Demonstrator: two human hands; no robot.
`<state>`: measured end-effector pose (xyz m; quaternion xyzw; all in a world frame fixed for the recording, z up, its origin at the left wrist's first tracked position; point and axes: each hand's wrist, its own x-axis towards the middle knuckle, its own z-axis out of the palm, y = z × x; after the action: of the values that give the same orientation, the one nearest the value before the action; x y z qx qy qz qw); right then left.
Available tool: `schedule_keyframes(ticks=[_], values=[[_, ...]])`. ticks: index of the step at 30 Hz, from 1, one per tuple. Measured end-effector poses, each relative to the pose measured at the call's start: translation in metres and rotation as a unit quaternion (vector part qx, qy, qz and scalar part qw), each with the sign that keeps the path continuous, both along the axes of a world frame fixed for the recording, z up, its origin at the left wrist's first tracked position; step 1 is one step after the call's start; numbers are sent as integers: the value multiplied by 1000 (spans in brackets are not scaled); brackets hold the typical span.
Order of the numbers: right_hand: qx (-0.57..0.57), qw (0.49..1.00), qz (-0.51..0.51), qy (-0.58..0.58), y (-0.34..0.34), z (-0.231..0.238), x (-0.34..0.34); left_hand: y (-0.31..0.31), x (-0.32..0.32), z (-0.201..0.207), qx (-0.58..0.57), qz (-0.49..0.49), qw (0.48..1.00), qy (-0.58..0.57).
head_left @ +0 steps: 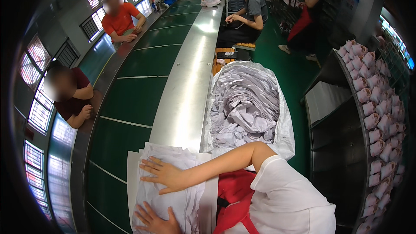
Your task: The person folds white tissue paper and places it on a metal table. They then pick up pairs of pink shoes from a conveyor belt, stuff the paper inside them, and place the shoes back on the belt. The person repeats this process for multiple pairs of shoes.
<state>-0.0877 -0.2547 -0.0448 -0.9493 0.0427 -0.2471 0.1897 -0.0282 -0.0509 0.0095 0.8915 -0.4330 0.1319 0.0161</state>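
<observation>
My right hand (pixel 167 175) lies flat, palm down, on a stack of thin white paper sheets (pixel 184 203), with its fingers spread. Nearer the lower edge, my left hand (pixel 158 220) rests on the same stack, its fingers also apart. The sheets look wrinkled and uneven at their edges. Beneath them a white board (pixel 132 169) shows at the left and right sides. Neither hand grips anything. Part of the left hand and its forearm are cut off by the lower edge.
Beyond my right arm stands a white sack (pixel 284 125) full of crumpled sheets (pixel 249 99). A metal ledge (pixel 186 99) borders the green conveyor belt (pixel 134 99). Several people sit along the line. At the right, a rack (pixel 338 156) bears shoes stuffed with paper (pixel 375 121).
</observation>
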Motion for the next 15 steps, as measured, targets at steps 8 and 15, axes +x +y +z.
schedule_keyframes(ticks=[8,15], values=[[38,999,-21,-4,-3,-6,-13,42,20,-27,-10,208,978,-17],[26,993,-80,85,-8,2,-20,46,31,-41,-122,214,960,133]])
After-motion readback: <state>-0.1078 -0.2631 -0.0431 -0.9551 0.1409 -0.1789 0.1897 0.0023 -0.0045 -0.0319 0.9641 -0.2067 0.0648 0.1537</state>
